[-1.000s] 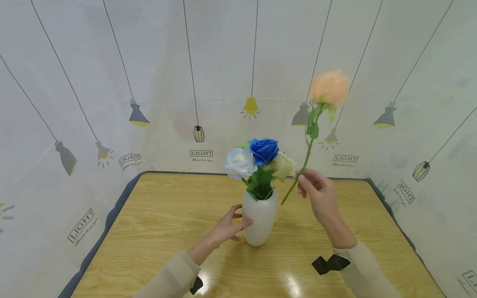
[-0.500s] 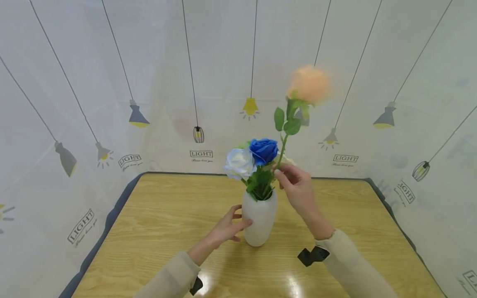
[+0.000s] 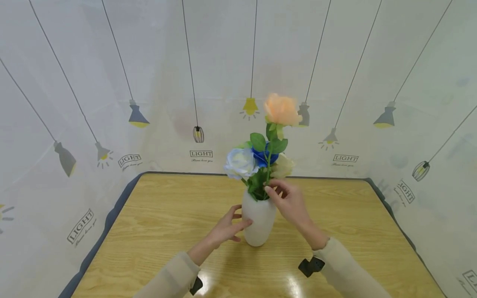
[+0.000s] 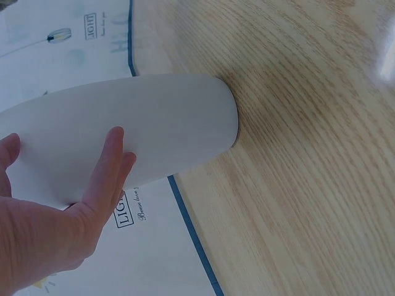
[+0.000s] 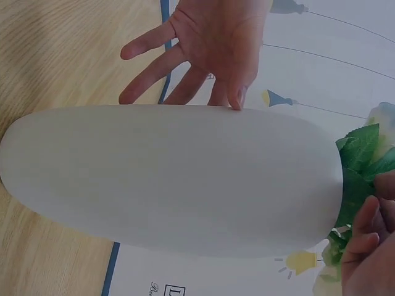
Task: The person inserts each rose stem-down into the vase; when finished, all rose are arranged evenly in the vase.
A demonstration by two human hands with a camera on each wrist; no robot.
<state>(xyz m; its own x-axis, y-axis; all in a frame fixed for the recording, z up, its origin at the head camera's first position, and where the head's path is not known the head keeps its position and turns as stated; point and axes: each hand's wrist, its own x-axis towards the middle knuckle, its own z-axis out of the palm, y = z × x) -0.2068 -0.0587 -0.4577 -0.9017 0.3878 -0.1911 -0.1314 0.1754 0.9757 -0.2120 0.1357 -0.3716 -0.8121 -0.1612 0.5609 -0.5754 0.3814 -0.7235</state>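
A white vase [image 3: 258, 223] stands upright on the table. It holds a white-blue rose [image 3: 240, 163], a blue rose [image 3: 261, 157] and a cream rose [image 3: 283, 165]. My left hand [image 3: 225, 227] rests against the vase's left side, its fingers fairly straight and spread. In the right wrist view, some left fingers [image 5: 148, 74] show beside the vase wall. Above the vase mouth, my right hand [image 3: 290, 200] pinches the green stem of a peach rose [image 3: 282, 109], which stands taller than the other flowers. The stem's lower end is hidden among the leaves.
The wooden table [image 3: 167, 215] has a dark edge along its back and sides. A pale curtain [image 3: 223, 62] printed with hanging lamps surrounds it. Small black devices [image 3: 311, 267] are strapped at both wrists.
My right hand has moved left, then down to the vase mouth, bringing the peach rose over the bouquet, now nearly upright. My left hand and the vase look unmoved.
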